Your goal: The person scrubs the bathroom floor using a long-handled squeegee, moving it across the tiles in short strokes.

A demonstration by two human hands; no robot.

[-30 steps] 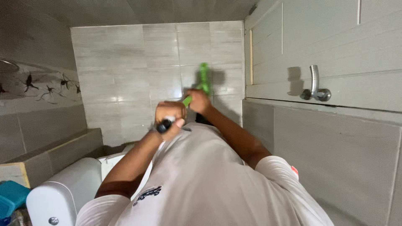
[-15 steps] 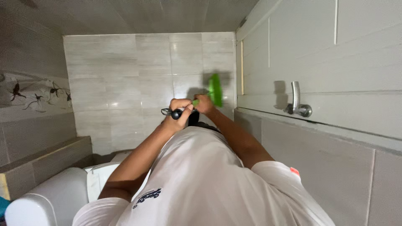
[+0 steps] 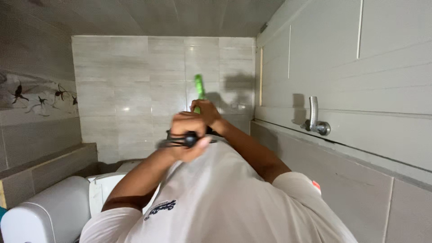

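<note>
Both my hands grip a long green stick (image 3: 198, 87) with a black end, in the middle of the head view. My left hand (image 3: 185, 135) is shut around the black grip end (image 3: 191, 140), where a thin dark loop hangs to the left. My right hand (image 3: 206, 111) is shut around the green shaft just beyond the left hand. The stick points away from me toward the grey tiled floor (image 3: 135, 99); its far end is blurred. My white shirt (image 3: 216, 202) fills the lower middle.
A white toilet and cistern (image 3: 54, 211) stand at the lower left beside a low tiled ledge (image 3: 45, 166). A pale door with a metal lever handle (image 3: 315, 121) runs along the right. The left wall carries a patterned tile band (image 3: 36, 96).
My hands have come closer to the camera and shifted slightly left. The green stick has swung from leaning right to nearly straight ahead. The view has tilted, showing less of the toilet.
</note>
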